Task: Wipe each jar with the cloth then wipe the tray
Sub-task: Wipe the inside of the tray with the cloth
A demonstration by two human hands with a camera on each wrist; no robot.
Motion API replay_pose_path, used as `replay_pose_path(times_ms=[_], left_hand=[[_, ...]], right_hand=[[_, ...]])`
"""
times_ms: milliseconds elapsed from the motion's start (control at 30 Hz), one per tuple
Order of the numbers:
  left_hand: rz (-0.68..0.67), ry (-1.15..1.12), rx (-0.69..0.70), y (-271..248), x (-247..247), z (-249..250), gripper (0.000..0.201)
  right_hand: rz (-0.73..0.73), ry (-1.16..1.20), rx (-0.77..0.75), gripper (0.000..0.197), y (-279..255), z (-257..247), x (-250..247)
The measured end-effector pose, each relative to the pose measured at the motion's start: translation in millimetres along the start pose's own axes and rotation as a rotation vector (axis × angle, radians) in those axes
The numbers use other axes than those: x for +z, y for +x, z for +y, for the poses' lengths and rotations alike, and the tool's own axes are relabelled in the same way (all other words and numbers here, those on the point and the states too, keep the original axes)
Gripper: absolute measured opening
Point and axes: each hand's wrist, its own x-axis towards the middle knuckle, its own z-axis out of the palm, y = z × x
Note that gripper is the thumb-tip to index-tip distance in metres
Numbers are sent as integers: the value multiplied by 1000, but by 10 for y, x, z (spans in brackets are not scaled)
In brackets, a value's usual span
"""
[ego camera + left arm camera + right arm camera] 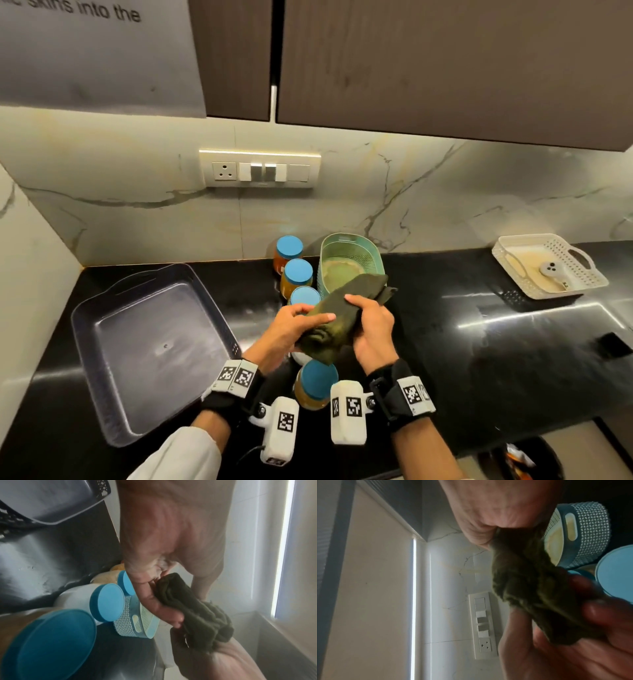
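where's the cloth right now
In the head view the dark green cloth is held off the counter between the left hand and right hand, above the blue-lidded jars.

Head cam looks down and forward over the black counter (445, 342) from above, wall filling the upper frame. Both wrist cams sit super close, rolled sideways, facing the wall. All three catch the green cloth (337, 318) and the teal basket (371, 255), lower middle in the left wrist view, upper right in the right wrist view.
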Motion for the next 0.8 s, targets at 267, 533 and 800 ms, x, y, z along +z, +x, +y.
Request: replay_pose_path(times_ms=[267,533,800], left_hand=[[-3,39,-2,221,270,-58,37],[42,141,22,512,69,-48,25],[273,247,-1,464,-787,-282,16]], right_hand=[[212,-82,-326,36,498,-118,158],[254,-781,-753,42,1082,-633,548],[-303,-1265,-267,60,1118,3,925]])
